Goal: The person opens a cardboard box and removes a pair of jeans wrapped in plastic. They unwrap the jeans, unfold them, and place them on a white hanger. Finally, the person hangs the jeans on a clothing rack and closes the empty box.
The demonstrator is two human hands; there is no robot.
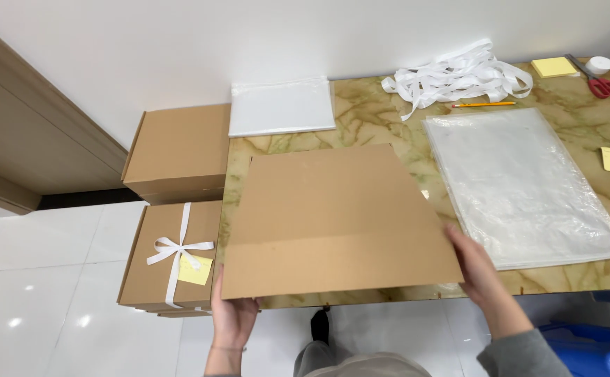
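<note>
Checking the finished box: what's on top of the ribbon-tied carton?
On the ribbon-tied carton, a white ribbon tied in a bow and a yellow sticky note. Its contents are hidden; the lid is closed.

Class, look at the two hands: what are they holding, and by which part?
Both hold the flat cardboard sheet: the left hand grips its near left corner, the right hand its near right corner.

Plain brown cardboard sheet (336, 216) on a yellow-green marbled table (375, 119) (brown veins), white ribbon (458, 75).
</note>
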